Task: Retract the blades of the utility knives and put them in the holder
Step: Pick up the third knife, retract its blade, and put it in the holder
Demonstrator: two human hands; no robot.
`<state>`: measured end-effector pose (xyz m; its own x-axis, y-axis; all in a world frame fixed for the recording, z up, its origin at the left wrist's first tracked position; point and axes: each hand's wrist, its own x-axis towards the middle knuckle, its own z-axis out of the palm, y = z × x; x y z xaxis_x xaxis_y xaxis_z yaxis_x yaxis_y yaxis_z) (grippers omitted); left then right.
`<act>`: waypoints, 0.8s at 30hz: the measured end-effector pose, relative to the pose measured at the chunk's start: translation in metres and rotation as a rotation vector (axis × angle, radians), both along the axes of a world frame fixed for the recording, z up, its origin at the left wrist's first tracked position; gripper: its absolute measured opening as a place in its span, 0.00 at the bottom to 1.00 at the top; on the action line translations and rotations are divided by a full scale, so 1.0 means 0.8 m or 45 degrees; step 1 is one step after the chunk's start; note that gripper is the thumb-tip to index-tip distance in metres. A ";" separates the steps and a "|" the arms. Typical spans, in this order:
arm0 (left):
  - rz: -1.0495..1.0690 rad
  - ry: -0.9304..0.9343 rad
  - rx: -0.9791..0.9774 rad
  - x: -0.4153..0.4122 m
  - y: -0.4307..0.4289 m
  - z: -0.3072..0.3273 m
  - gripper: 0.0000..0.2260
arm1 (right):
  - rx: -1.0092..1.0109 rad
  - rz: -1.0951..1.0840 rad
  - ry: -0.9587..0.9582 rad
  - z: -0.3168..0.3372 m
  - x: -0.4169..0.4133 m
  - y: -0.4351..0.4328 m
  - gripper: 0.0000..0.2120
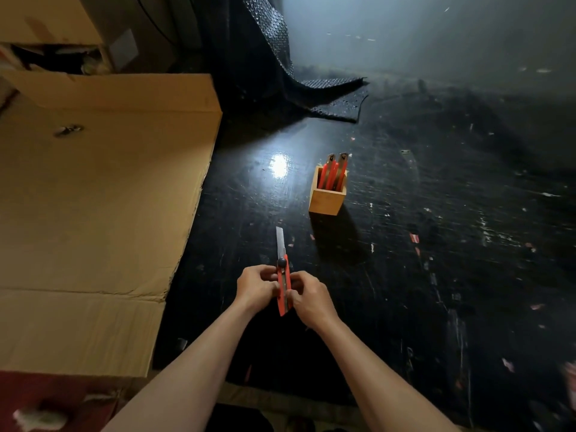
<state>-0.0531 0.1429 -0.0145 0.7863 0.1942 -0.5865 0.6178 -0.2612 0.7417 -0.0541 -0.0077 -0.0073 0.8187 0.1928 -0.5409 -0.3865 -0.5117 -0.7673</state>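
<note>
Retraction step, head view. I held one red utility knife (284,288) in both hands above the dark surface (436,275), its handle pointing back toward me and its blade (280,241) fully extended, pointing away. My left hand (257,286) pinched the handle from the left side, fingers closed around the body just below the black locking knob (281,262). My right hand (308,296) gripped the handle from the right, thumb and fingers pressed against the body lower down. Neither hand was spread; both were closed on the knife.

Ahead and slightly to the right stood the wooden holder (325,198), upright on the surface, near the knife's blade tip but clear of it. Two or more red knives (333,173) already stood in it, their metal ends up and no blade visibly protruding. A flattened cardboard box (103,182) lay to the left; a dark textured mat (327,98) lay beyond.

Judged from this, the step in hand was retracting the blade of this knife, not yet done. The next move would call for loosening the knob or slider, drawing the blade fully into the handle while keeping fingers off the edge, then carrying the knife forward and lowering it into the holder beside the others.
</note>
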 end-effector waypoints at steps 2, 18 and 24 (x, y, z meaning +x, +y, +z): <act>0.018 -0.021 -0.069 0.001 -0.003 0.003 0.15 | 0.038 -0.062 -0.023 0.007 0.001 -0.007 0.10; -0.078 -0.462 -0.545 0.078 -0.051 0.173 0.17 | 0.445 -0.295 -0.566 0.137 0.073 -0.076 0.14; -0.094 -0.653 -0.591 0.103 -0.072 0.236 0.21 | 0.362 -0.200 -0.800 0.224 0.101 -0.098 0.14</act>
<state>0.0297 0.0855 0.1743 0.9878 -0.0516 -0.1470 0.1524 0.1256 0.9803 0.0270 -0.0860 0.1715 0.9891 0.1108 0.0970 0.1207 -0.2331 -0.9649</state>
